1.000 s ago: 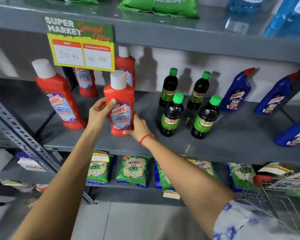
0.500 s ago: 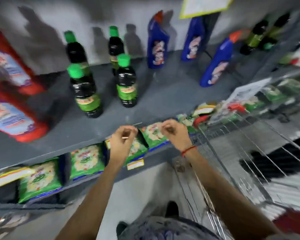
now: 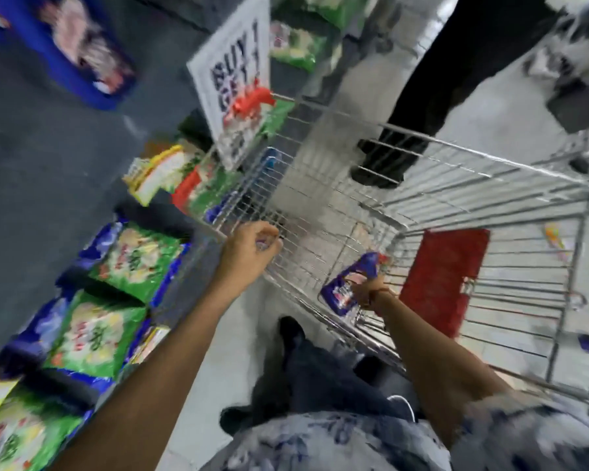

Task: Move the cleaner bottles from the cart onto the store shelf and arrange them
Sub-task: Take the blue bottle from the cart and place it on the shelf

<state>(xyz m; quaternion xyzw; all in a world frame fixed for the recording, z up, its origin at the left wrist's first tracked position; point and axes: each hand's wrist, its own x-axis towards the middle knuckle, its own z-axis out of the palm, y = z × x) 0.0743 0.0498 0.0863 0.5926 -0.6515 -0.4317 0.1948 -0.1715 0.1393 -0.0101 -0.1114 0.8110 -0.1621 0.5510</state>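
Note:
I look down into a wire shopping cart [image 3: 463, 154]. Inside it, near its corner closest to me, lies a blue cleaner bottle [image 3: 346, 283] with a red cap. My right hand [image 3: 368, 294] is down in the cart, closed around the bottle's middle. Over the cart's left rim hovers my left hand [image 3: 252, 248], its fingers curled in with nothing clearly in them. On the grey store shelf [image 3: 48, 158] at the upper left stands another blue cleaner bottle [image 3: 79, 52], blurred.
A red seat flap [image 3: 442, 280] lies against the cart's back. Green detergent packets [image 3: 133, 260] fill the lower shelf on the left. A white "BUY 1 GET 1" sign [image 3: 235, 79] hangs by the cart's far corner. Another person's dark legs [image 3: 419, 107] stand beyond the cart.
Both hands left the red bottle on the shelf and my view swung right and down. My right hand has dropped into the cart and closed on a blue bottle.

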